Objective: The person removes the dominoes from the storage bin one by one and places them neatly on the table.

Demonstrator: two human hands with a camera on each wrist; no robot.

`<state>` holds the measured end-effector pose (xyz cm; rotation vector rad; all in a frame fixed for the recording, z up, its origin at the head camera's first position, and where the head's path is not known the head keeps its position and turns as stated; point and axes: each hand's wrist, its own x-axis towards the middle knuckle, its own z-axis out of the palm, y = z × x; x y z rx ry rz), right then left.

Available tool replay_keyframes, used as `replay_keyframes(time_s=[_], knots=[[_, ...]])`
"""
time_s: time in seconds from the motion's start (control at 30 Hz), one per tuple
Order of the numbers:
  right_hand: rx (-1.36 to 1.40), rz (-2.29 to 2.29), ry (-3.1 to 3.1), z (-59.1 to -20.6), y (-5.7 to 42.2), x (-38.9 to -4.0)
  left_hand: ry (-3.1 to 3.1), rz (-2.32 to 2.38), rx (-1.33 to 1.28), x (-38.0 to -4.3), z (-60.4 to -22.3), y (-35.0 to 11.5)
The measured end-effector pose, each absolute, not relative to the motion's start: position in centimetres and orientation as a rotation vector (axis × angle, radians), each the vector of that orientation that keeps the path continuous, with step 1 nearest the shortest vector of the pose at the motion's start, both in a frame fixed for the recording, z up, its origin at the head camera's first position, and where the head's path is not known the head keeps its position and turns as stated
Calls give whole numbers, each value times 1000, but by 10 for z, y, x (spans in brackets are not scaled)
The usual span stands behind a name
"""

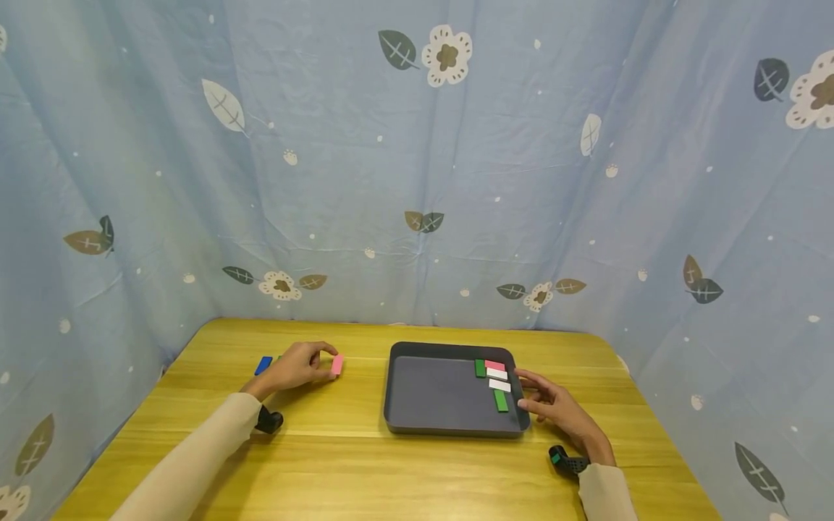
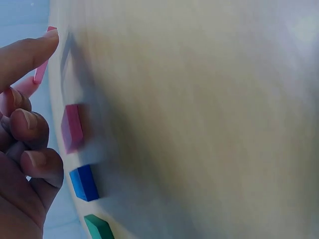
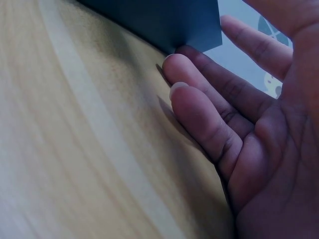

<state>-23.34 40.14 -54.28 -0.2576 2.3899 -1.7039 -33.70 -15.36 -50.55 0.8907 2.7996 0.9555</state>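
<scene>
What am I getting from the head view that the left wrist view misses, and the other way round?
Only the head view: the dark tray, the five small blocks in it and the right hand at its side.

Only the left wrist view: a loose pink block lying on the table.

Both: the left hand pinching another pink block, the table and the blue curtain. Each also shows blue and green blocks; I cannot tell whether they are the same ones.

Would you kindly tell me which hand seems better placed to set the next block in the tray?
Probably the left hand: it pinches a pink block, while the right hand holds no block and is by the tray.
</scene>
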Motion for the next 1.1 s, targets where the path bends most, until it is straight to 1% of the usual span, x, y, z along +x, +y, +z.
replay_keyframes(time_s=[0.3, 0.77, 1.1], knots=[[-205, -1713, 2368, -546, 401, -231, 2738, 973, 824, -336, -509, -162], [-226, -1709, 2367, -541, 401, -231, 2761, 894, 756, -342, -506, -169], [-217, -1709, 2371, -542, 402, -232, 2719, 924, 864, -344, -499, -163]])
